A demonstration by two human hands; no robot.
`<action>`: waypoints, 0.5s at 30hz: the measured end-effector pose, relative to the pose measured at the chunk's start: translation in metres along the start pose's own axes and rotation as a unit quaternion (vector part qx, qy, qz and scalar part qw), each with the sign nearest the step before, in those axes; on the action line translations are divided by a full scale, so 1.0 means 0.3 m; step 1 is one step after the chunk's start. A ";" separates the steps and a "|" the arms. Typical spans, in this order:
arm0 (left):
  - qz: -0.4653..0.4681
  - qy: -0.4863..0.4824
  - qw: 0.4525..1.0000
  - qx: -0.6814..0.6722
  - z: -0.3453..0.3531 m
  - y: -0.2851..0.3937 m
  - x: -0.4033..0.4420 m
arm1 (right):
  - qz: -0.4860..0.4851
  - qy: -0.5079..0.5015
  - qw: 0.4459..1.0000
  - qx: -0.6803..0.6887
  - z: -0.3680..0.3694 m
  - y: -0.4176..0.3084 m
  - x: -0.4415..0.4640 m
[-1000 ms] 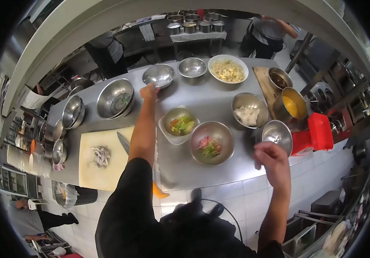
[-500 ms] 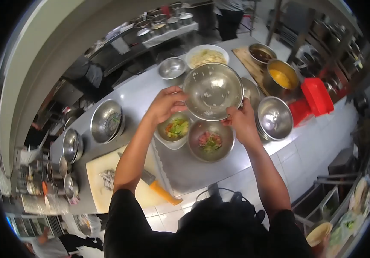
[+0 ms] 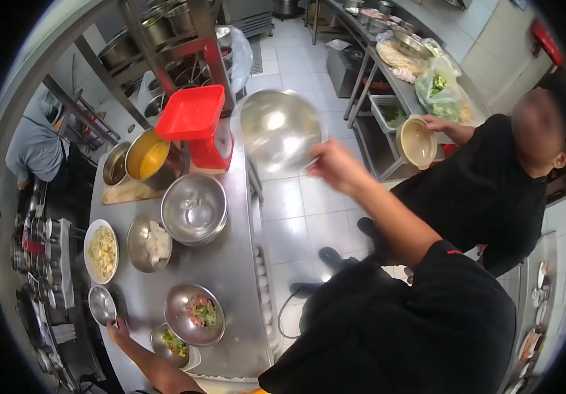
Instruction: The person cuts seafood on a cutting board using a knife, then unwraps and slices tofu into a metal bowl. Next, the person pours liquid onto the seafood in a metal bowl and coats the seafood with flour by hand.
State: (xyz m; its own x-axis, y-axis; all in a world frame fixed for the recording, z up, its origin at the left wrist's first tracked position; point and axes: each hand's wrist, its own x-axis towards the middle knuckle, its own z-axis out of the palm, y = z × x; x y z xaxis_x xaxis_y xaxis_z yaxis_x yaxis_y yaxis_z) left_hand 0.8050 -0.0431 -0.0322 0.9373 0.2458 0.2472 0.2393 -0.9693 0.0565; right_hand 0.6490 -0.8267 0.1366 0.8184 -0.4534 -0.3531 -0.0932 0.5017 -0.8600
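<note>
My right hand (image 3: 339, 165) grips the rim of a large metal bowl (image 3: 281, 131), tilted and blurred, out over the floor beyond the table's edge. At the table's far-left side, my left hand (image 3: 118, 331) has its fingers on the rim of a small metal bowl (image 3: 102, 305). Near that arm are a bowl of chopped green and orange vegetables (image 3: 176, 343) and a metal bowl (image 3: 176, 314) with pink pieces and chopped greens. Beyond them sit a metal bowl with white pieces (image 3: 158, 244), stacked metal bowls (image 3: 194, 209) and a white plate of pale yellow food (image 3: 101, 251).
A red scale (image 3: 210, 148) with a red tray stands at the table's end, beside a pot of orange liquid (image 3: 155, 157). At right, a co-worker in black (image 3: 467, 190) holds a pale bowl (image 3: 418, 142). Bagged greens (image 3: 437, 88) lie on the side counter.
My view has turned right. My left hand has let go of the large bowl and reached the small bowl. My right hand has swung the large bowl away from the table, towards the co-worker.
</note>
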 end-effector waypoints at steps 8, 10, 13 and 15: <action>0.017 0.107 0.984 -0.144 -0.209 0.062 -0.130 | -0.234 0.236 0.913 0.239 -0.674 -0.287 0.455; -0.028 0.032 0.951 -0.308 -0.341 0.021 -0.183 | -0.272 0.304 0.875 0.260 -0.872 -0.400 0.542; -0.241 0.021 0.664 -0.708 -0.625 0.133 -0.300 | -0.321 0.402 0.809 0.283 -1.049 -0.537 0.522; -0.261 0.110 0.631 -0.722 -0.862 0.479 -0.434 | -0.337 0.487 0.750 0.297 -1.131 -0.605 0.499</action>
State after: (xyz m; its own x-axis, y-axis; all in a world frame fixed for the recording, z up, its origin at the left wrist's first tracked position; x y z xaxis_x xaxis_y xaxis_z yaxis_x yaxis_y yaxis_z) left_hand 0.6519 -0.2160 0.1940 0.7303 0.6811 -0.0516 -0.1282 0.2109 0.9691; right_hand 0.5958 -1.2356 0.1148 -0.2613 -0.9289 -0.2625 0.6602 0.0264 -0.7506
